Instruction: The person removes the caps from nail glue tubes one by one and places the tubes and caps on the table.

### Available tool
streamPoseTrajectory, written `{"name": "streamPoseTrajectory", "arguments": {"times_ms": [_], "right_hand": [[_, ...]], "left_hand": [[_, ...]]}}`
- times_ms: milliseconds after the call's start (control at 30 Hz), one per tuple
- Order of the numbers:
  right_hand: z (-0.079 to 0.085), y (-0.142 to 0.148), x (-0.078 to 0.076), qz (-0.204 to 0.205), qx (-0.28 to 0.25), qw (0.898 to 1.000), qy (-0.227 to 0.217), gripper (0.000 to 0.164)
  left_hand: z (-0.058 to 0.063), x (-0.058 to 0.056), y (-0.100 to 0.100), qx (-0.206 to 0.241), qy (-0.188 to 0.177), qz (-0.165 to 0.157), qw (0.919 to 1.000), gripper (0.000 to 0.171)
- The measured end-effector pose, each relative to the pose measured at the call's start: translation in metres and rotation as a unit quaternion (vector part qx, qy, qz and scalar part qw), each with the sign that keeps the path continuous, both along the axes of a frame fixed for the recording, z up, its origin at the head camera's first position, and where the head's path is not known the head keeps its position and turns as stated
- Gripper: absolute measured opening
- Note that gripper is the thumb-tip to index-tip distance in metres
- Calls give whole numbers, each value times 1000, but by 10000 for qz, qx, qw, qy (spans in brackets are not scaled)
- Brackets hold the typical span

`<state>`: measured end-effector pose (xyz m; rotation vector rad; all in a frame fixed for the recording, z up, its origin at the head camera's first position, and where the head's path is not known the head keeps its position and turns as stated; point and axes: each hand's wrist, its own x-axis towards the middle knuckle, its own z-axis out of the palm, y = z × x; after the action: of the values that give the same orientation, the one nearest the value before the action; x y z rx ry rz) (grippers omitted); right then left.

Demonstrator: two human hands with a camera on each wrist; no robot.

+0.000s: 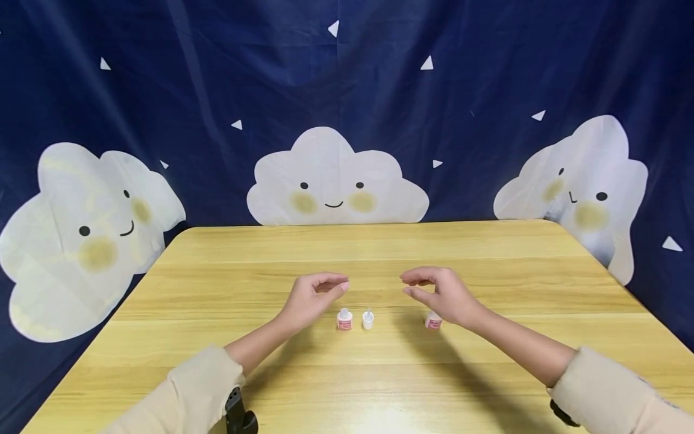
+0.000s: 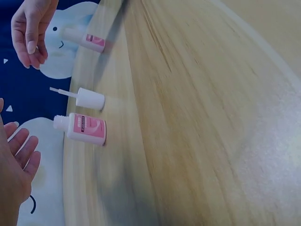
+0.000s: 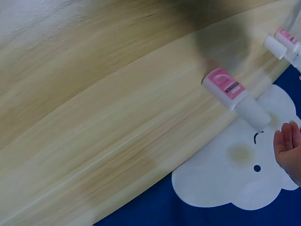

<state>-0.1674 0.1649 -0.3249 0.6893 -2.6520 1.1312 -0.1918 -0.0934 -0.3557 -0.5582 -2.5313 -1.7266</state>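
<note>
Above the table, my left hand (image 1: 311,299) hovers with loosely bent fingers and nothing in its grasp. Closest to it stands a small white bottle with a pink label (image 1: 344,322), uncapped, its neck showing in the left wrist view. Beside that bottle, a white brush cap (image 2: 90,99) stands on its flat top, brush pointing up. My right hand (image 1: 449,296) also hovers, fingers loosely bent and holding nothing. Below it, partly hidden by the hand in the head view, is a second pink-labelled bottle (image 3: 225,88), upright with its white cap on.
The light wooden table (image 1: 347,374) extends around the bottles. Behind it hangs a dark blue curtain (image 1: 379,90) with smiling white clouds and small white triangles. Rolled beige sleeves (image 1: 602,386) cover both forearms, with a black strap (image 1: 234,410) at the left one.
</note>
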Motion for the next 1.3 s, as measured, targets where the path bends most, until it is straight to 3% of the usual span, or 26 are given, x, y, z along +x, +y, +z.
{"name": "streamPoseTrajectory", "arguments": {"times_ms": [267,533,833,1300], "right_hand": [[-2,15,2,-138,121,9998,62,16],[-6,28,6,-252,219,9991,277,13],[-16,38,7,-343,280,9980,454,12],[-28,47,14,-425,91,9986,313,13]], "left_hand": [[5,0,8,-27,65,-240,9997,25],[13,0,21,-102,369,-472,9981,25],[16,2,37,-4,374,-626,9973,23],[16,8,55,105,220,-849,9961,25]]}}
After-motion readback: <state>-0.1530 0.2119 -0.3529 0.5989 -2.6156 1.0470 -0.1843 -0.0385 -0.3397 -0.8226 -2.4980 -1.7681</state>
